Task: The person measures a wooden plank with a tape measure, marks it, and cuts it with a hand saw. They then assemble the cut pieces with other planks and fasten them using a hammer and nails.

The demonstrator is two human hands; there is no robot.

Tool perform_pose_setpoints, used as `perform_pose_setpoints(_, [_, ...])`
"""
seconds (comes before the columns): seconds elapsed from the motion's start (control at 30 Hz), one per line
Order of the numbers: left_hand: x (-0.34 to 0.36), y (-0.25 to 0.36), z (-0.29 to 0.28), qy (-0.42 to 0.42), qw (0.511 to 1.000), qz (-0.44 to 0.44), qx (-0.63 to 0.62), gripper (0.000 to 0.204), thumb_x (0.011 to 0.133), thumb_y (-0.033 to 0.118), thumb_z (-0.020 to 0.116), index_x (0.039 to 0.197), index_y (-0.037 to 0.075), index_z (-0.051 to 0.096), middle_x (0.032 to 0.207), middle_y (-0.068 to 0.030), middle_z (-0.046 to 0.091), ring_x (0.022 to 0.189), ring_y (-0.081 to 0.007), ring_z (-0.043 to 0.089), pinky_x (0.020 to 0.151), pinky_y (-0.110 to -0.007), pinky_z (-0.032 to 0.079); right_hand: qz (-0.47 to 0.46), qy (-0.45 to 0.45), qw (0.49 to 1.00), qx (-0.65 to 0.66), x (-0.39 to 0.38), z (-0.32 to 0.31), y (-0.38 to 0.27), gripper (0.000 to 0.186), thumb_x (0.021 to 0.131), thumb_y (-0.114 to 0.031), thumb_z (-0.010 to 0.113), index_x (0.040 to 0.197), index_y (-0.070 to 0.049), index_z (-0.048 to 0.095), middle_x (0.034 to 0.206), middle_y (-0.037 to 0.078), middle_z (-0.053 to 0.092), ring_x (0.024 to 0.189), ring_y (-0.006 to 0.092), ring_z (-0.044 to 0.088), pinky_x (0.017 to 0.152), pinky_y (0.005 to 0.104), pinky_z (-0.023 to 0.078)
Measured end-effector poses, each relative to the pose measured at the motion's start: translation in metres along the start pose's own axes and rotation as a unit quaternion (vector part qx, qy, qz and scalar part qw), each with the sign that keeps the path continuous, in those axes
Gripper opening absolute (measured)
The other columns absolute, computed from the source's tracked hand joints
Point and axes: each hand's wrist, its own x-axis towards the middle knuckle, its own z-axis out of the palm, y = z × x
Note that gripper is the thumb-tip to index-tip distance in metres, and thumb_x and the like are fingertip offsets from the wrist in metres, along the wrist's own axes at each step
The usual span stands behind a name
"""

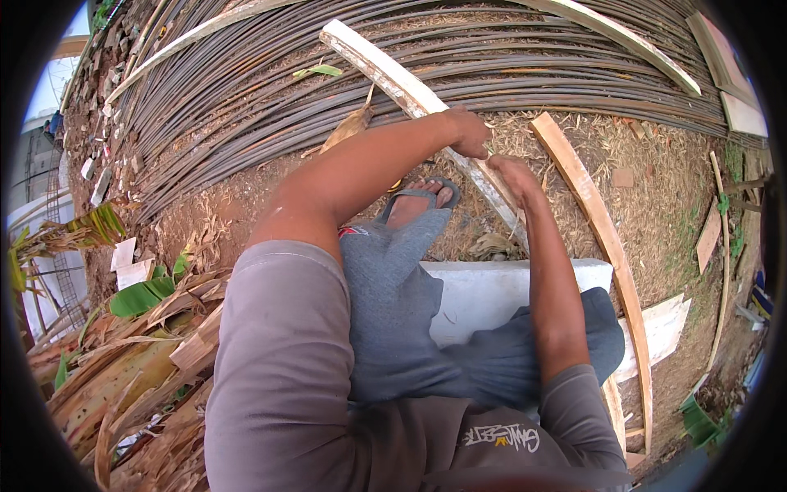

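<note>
My left hand (466, 134) is closed on a long, white-stained wooden batten (385, 70) that slants from the upper middle down toward me. Just below it, my right hand (512, 176) is closed at the same batten's side; anything small between the fingers is hidden. The batten's lower part passes over bare soil beside my sandalled foot (414, 201). Beneath my legs is a pale block-like seat (467, 303).
Long steel rods (229, 98) cover the ground ahead, with other battens (615, 33) on them. A tan plank (590, 197) lies to my right, near pale boards (656, 332). Dry banana leaves (115, 377) pile at my left, near rubble (102, 176).
</note>
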Motion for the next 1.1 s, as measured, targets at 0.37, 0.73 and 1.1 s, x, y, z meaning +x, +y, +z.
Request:
perform_pose_setpoints(0.37, [0.027, -0.01, -0.004, -0.159, 0.98, -0.035, -0.118, 0.058, 0.084, 0.05, 0.063, 0.105, -0.002, 0.076, 0.111, -0.0228, 0.073, 0.102, -0.0391, 0.068, 0.089, -0.05, 0.05, 0.002, -0.003, 0.999, 0.034, -0.005, -0.001, -0.005, 0.023, 0.082, -0.02, 0.069, 0.091, 0.001, 0.072, 0.084, 0.011, 0.071, 0.071, 0.0173, 0.064, 0.065, 0.0335, 0.052])
perform_pose_setpoints(0.73, [0.04, -0.021, -0.006, -0.22, 0.965, -0.066, -0.126, 0.071, 0.075, 0.059, 0.069, 0.121, 0.006, 0.074, 0.129, -0.0184, 0.068, 0.113, -0.0355, 0.065, 0.096, -0.048, 0.049, -0.018, -0.026, 0.991, -0.133, -0.011, -0.016, -0.013, 0.043, 0.085, -0.028, 0.07, 0.119, -0.002, 0.068, 0.103, 0.014, 0.072, 0.095, 0.0249, 0.067, 0.086, 0.0361, 0.052])
perform_pose_setpoints(1.1, [0.026, -0.019, -0.012, -0.171, 0.981, -0.077, -0.048, 0.085, 0.084, 0.069, 0.059, 0.138, 0.003, 0.061, 0.145, -0.0262, 0.054, 0.134, -0.04, 0.053, 0.113, -0.044, 0.041, -0.002, 0.139, 0.922, -0.361, -0.276, -0.242, 0.139, 0.091, 0.081, -0.039, 0.079, 0.157, -0.016, 0.035, 0.146, 0.021, 0.05, 0.133, 0.0383, 0.051, 0.111, 0.0499, 0.042])
